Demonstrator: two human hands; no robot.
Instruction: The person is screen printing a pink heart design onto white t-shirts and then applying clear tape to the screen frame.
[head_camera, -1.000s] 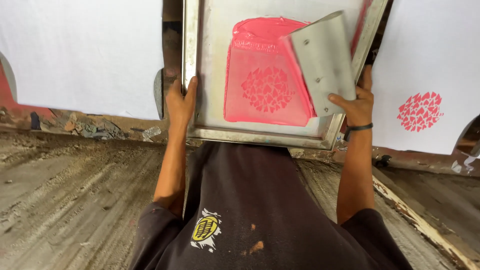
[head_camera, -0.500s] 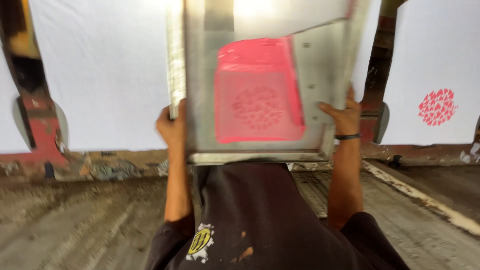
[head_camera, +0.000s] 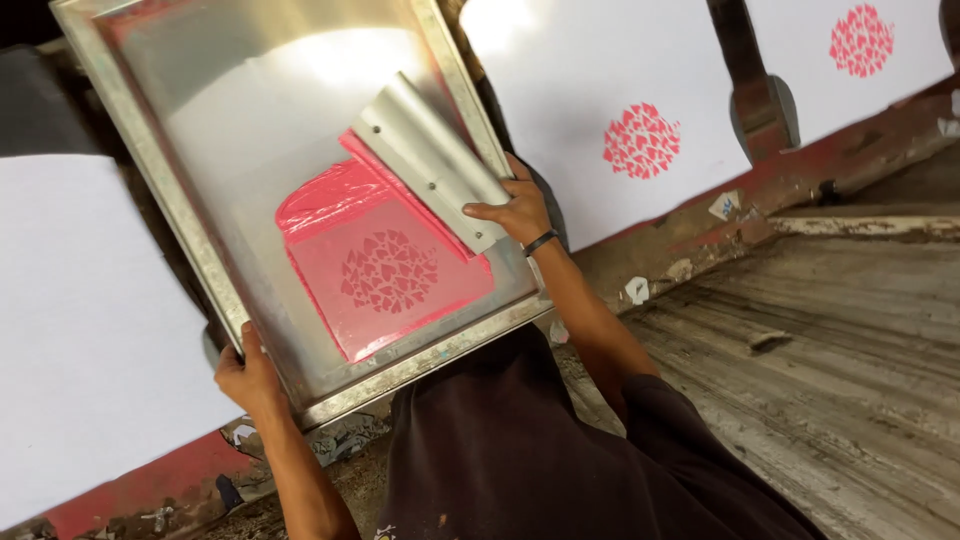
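- At the frame's near corner, left hand (head_camera: 248, 377) clamps the metal printing screen (head_camera: 300, 200).
- Right hand (head_camera: 515, 212) grips its far edge, apparently pinning the squeegee (head_camera: 430, 160) (fingers curled).
- Pink ink (head_camera: 385, 265) lies on the mesh between both hands.

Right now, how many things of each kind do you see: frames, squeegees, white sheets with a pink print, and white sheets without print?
Metal-framed printing screen with pink ink: 1
Grey metal squeegee: 1
White sheets with pink heart print: 2
Plain white sheet: 1
Total: 5
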